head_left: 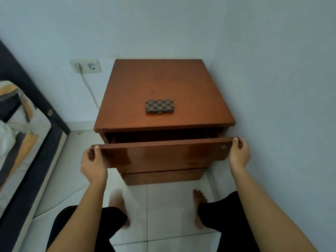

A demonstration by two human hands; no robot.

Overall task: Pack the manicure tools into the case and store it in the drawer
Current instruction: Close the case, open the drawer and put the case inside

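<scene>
A closed brown checkered manicure case (159, 106) lies flat near the front middle of the wooden nightstand top (163, 82). The top drawer (163, 153) is pulled out a short way, with a dark gap behind its front panel; its inside is too dark to make out. My left hand (93, 161) grips the left end of the drawer front, thumb over the top edge. My right hand (239, 151) grips the right end the same way. No loose tools are visible.
The nightstand stands in a corner, with the wall close on its right. A wall socket (85, 66) with a plugged-in white cable is at the left. A bed (21, 135) runs along the left side. My bare feet stand on the tiled floor (163, 215).
</scene>
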